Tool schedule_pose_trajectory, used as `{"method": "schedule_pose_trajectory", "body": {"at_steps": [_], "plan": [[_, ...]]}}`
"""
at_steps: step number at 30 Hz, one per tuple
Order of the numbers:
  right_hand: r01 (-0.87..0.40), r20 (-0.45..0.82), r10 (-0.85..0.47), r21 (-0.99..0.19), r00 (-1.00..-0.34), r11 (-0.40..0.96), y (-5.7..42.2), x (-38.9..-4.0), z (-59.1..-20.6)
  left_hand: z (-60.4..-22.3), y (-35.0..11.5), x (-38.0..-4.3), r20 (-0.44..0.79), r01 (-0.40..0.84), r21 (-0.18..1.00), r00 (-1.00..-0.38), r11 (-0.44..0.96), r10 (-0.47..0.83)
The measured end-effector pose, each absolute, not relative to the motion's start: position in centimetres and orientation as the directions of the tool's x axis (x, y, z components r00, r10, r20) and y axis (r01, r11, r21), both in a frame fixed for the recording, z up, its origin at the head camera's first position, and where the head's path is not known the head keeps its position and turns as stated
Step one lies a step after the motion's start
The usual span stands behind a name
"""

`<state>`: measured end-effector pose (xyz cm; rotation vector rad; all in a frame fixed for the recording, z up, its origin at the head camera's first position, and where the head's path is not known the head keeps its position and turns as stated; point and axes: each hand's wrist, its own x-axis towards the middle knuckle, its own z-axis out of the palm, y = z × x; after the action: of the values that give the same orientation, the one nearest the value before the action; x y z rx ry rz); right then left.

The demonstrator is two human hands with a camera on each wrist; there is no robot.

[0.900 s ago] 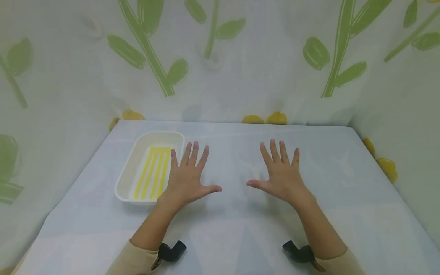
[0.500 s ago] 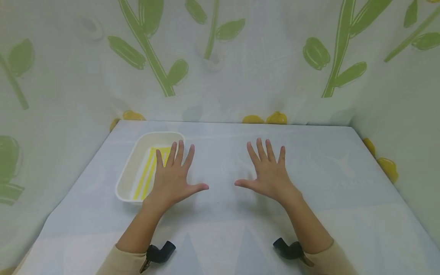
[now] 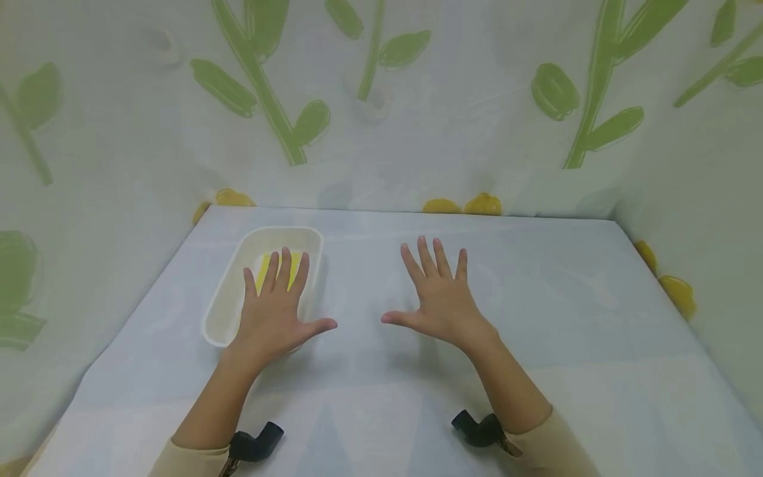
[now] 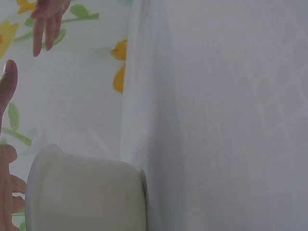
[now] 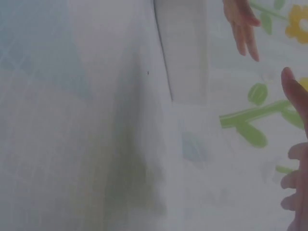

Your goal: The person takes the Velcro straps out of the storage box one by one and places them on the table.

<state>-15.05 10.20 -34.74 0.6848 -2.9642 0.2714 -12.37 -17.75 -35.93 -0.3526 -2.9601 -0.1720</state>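
White in colour, the tray (image 3: 216, 317) stands upright on the counter (image 3: 536, 298), beneath the left hand (image 3: 271, 321) and extending beyond its fingertips; its base presumably keeps it level without support. The right hand (image 3: 446, 305) is positioned over the counter, well to the right of the tray. Both hands are spread, backs uppermost, with fingers extended, thumbs directed toward each other, and nothing gripped. A shadow (image 3: 424, 361) just nearer than the right hand suggests that this hand is raised; whether the left hand touches the tray cannot be determined. The spread posture probably keeps every finger distinct to the head camera, and the tray's location appears to place it within easy reach of the left hand. Relative to the earlier head view, both hands are displaced to the left, with the gap between the thumbs essentially unchanged. The left hand, previously overlapping the tray's right edge, now covers much of its middle, leaving only part of the yellow marking (image 3: 295, 264) visible around the fingers. The tray remains in place.
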Motion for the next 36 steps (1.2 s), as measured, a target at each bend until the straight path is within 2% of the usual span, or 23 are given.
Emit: {"method": "schedule_pose_trajectory", "body": {"at_steps": [9,15,25,30,33,36], "plan": [[-0.534,0.220,-0.495,-0.182,-0.840,0.826,8.0,-15.7,-35.3,-36.1,-20.4,-12.0,0.155,0.210,0.098,-0.969,0.973,0.193],[-0.558,0.219,-0.517,-0.217,-0.828,0.801,6.6,-16.1,-35.8,-36.1,-22.8,-11.6,0.152,0.211,0.092,-0.969,0.973,0.195],[-0.561,0.195,-0.527,-0.317,-0.827,0.765,4.6,-15.7,-36.1,-36.3,-26.3,-10.8,0.134,0.259,0.160,-0.962,0.952,0.240],[-0.551,0.169,-0.530,-0.377,-0.831,0.744,3.8,-15.4,-36.1,-36.4,-28.2,-10.6,0.130,0.305,0.251,-0.951,0.919,0.280],[-0.538,0.150,-0.530,-0.427,-0.835,0.727,3.1,-15.1,-36.2,-36.6,-29.7,-10.7,0.099,0.311,0.361,-0.950,0.879,0.295],[-0.524,0.130,-0.532,-0.470,-0.837,0.710,2.4,-14.9,-36.4,-36.7,-31.0,-10.8,0.023,0.261,0.478,-0.958,0.839,0.285]]}}
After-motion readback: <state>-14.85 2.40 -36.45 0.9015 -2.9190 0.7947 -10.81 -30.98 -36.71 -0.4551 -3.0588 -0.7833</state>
